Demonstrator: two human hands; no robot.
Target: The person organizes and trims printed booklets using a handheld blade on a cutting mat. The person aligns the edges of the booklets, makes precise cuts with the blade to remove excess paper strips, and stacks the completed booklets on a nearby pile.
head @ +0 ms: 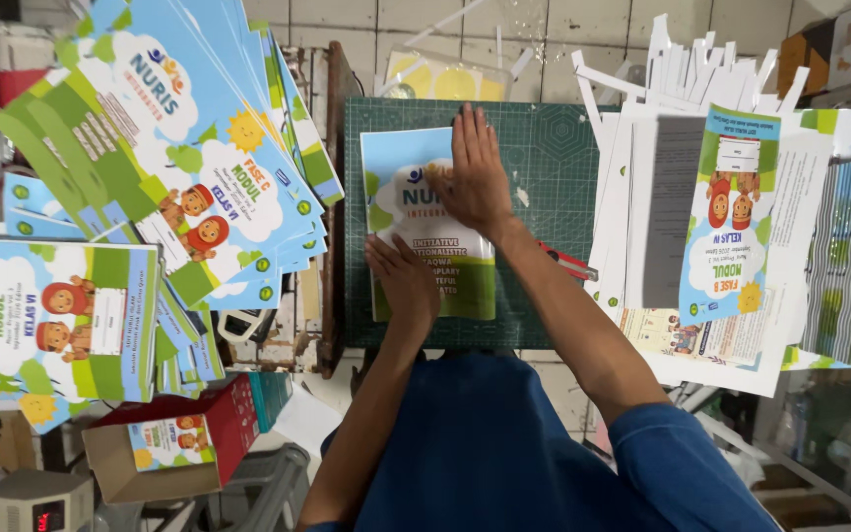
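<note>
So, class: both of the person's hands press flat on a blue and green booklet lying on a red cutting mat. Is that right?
Not quite. The head view shows the left hand and right hand flat on the blue and green booklet, but the cutting mat is dark green, not red.

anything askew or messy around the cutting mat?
Yes. The stack of printed covers left of the green cutting mat is fanned out and slumping, and white paper offcuts lie jumbled at upper right. The booklet under both hands sits square.
</note>
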